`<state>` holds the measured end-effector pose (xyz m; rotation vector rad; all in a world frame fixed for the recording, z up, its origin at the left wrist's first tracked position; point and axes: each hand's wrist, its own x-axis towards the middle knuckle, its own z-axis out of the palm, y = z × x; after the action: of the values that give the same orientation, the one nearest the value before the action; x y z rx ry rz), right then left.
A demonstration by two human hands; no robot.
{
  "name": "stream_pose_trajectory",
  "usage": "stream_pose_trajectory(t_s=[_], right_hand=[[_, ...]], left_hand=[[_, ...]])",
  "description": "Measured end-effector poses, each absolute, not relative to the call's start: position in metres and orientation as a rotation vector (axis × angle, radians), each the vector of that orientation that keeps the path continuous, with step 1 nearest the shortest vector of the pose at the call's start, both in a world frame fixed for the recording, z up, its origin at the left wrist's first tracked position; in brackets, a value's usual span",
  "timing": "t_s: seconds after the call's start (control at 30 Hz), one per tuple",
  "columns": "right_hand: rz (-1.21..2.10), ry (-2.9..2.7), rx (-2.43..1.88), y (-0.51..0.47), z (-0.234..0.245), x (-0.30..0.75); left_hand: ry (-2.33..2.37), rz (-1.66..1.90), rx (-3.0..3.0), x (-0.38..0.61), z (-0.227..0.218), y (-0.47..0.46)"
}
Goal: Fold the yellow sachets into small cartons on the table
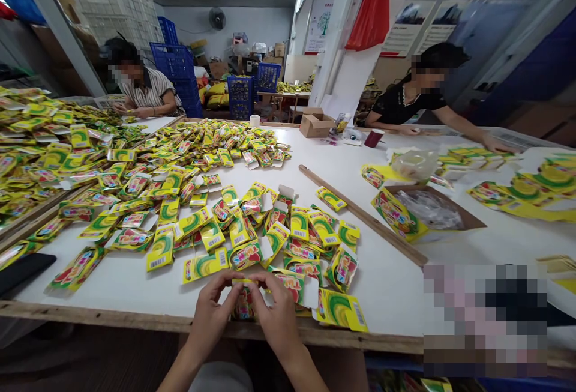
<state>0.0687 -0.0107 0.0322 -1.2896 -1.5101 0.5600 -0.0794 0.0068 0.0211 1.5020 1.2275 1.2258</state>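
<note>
A small yellow and green candy box (245, 307) with red and pink lettering is pinched between both hands at the table's front edge. My left hand (215, 305) grips its left side, thumb and fingers closed at the top end. On the right side, my right hand (275, 308) holds the same box in a matching pinch. The two thumbs almost meet at the box's upper edge. Just beyond the hands lies a loose heap of similar boxes (243, 230), several with white end flaps standing up. One box (341, 310) lies flat to the right of my right hand.
Bigger piles of boxes (40, 140) cover the left side. A wooden strip (360, 215) runs across the white table, with an open display carton (425, 209) holding clear plastic beyond it. A dark phone-like object (27, 272) lies at left. Two people (148, 89) (418, 101) work across the table.
</note>
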Motion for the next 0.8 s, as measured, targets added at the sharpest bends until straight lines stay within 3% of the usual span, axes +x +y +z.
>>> stream_pose_trajectory(t_s=[0.37,0.5,0.63,0.8], right_hand=[[0.608,-1.551,-1.177,-0.016,0.015,0.071],[0.602,-1.513,-1.148,-0.027,0.029,0.075],[0.444,-1.519,-1.258,-0.063,0.068,0.138],[0.317,-1.73,-1.626,-0.116,0.096,0.255]], left_hand=[[1.145,1.233,1.55,-0.088,0.006,0.002],[1.118,1.229,1.525,-0.089,0.01,-0.002],[1.082,1.194,1.556,-0.082,0.016,-0.002],[0.94,0.908,1.957,-0.045,0.024,0.014]])
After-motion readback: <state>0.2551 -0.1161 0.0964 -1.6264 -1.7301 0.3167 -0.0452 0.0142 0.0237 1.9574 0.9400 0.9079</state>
